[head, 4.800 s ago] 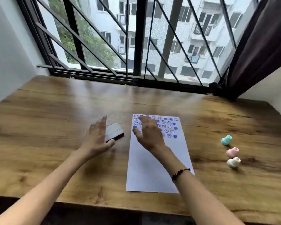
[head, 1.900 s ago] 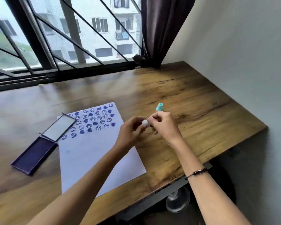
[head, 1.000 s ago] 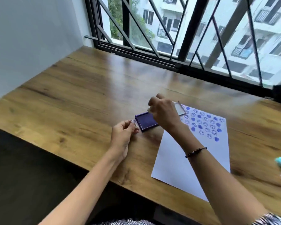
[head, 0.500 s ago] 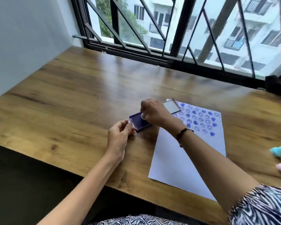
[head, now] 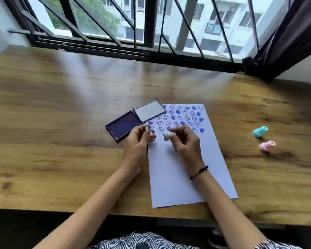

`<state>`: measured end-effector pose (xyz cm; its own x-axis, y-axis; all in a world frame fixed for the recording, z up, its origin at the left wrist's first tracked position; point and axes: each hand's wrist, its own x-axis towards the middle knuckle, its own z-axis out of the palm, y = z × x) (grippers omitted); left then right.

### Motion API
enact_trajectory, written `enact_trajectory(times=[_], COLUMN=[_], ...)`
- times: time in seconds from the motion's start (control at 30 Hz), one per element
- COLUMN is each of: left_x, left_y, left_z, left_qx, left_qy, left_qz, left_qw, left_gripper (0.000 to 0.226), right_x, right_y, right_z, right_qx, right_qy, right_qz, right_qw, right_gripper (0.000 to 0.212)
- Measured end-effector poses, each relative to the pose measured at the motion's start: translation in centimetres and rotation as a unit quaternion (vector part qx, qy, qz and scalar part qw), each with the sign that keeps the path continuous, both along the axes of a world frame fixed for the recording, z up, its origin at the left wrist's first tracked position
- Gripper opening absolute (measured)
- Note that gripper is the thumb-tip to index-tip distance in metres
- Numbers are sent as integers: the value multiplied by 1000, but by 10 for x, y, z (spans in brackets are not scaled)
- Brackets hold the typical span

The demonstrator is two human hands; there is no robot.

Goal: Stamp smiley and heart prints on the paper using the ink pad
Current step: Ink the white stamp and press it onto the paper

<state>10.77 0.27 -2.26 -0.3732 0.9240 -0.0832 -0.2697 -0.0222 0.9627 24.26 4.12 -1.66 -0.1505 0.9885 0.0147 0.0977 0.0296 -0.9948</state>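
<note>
Now your right hand (head: 184,141) pinches the white stamp (head: 167,136) above the paper (head: 183,168), just below its prints; your left hand (head: 139,141) grips the cap (head: 149,131); the open ink pad (head: 123,127) lies left of the paper; next, I judge, press down squarely on blank paper

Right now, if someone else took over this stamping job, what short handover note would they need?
Left hand: pinching a small clear cap, beside the ink pad.
Right hand: holding the white stamp above the paper, not pressed down.
Ink pad: open, lid resting on the sheet's top left corner.
Teal stamp and pink stamp: lying on the table, right of the paper.
Done: several rows of smiley and heart prints across the top.
Left: lower part of the sheet unstamped.
</note>
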Motion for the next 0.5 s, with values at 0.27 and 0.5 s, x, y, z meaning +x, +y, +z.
enact_trajectory(times=[0.27,0.5], left_x=[-8,-29], left_y=[-6,14], left_z=[1,2], left_qx=[-7,-66], left_qy=[49,70], left_qz=[-12,-39], left_qw=[999,995], left_gripper=[17,15], right_x=[-3,-30], right_y=[1,2], right_z=[22,26], right_qx=[37,206], right_qy=[-155,-394], right_qz=[56,117], right_qw=[986,888], right_gripper=[11,13])
